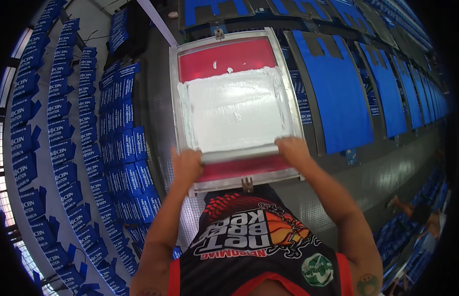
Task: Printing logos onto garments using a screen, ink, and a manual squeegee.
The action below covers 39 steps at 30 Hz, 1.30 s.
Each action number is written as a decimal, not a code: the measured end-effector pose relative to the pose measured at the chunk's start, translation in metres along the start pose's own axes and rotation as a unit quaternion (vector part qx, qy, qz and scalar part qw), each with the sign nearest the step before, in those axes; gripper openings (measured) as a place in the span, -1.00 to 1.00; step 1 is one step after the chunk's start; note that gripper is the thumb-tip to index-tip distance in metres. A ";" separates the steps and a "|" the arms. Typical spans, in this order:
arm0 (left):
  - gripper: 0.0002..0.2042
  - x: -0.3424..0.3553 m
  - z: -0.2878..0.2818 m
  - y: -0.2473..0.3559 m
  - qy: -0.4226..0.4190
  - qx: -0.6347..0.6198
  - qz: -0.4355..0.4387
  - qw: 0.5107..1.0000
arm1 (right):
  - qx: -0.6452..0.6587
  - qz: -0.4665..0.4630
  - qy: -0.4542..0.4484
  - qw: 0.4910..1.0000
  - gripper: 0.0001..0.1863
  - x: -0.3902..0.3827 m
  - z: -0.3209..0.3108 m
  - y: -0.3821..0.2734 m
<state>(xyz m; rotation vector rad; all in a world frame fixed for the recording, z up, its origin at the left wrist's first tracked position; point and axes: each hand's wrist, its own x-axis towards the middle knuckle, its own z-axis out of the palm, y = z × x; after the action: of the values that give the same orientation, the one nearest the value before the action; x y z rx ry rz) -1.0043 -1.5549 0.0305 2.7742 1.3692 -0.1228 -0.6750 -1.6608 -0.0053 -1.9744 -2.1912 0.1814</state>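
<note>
In front of me lies a screen printing frame [284, 84] with pale metal sides and red mesh [224, 55]. A thick layer of white ink [234, 108] covers the middle of the mesh, with ridges along its sides. Across the near end of the ink lies a long squeegee [239, 154]. My left hand [189, 164] grips its left end, and my right hand [292, 149] is closed round its right end. Both hands are slightly blurred; the squeegee's blade edge cannot be made out.
Blue cut panels [333, 93] lie in a row on boards to the right and at the far side. Printed blue pieces [123, 108] stand in rows on the left. Metal clamps [247, 185] sit at the frame's ends. Another person [426, 217] is at the lower right.
</note>
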 end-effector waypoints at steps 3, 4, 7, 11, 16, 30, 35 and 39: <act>-0.78 0.004 0.016 -0.005 0.068 -0.042 0.026 0.996 | 0.016 0.014 0.058 0.998 -0.93 0.004 0.022 0.007; -0.84 0.027 0.021 -0.013 0.090 -0.038 0.034 0.995 | -0.006 0.024 0.083 0.996 -0.93 0.025 0.025 0.017; -0.93 0.133 0.016 -0.037 0.110 -0.016 0.027 0.993 | -0.027 0.051 0.109 0.992 -0.94 0.109 0.024 0.062; -0.76 0.185 -0.033 -0.049 0.035 -0.027 -0.004 0.999 | -0.061 0.053 -0.004 0.997 -0.84 0.173 -0.022 0.079; -0.85 0.028 0.008 -0.009 -0.005 -0.046 0.022 0.999 | 0.042 0.058 -0.044 0.996 -0.82 0.028 0.000 0.020; -0.74 0.017 0.017 -0.009 0.009 -0.077 0.019 0.997 | 0.030 0.115 -0.117 0.986 -0.74 0.018 0.014 0.016; -0.86 0.137 -0.002 -0.045 0.030 -0.039 -0.041 0.998 | -0.014 0.117 -0.012 0.993 -0.82 0.143 -0.004 0.053; -0.75 0.237 -0.062 -0.049 -0.113 0.007 -0.067 0.991 | -0.037 0.111 -0.154 0.981 -0.49 0.226 -0.054 0.090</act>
<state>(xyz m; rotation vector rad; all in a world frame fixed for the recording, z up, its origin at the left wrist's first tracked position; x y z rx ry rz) -0.8962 -1.3327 0.0708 2.5801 1.4958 -0.4369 -0.5978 -1.4281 0.0403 -2.3703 -2.1708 0.4733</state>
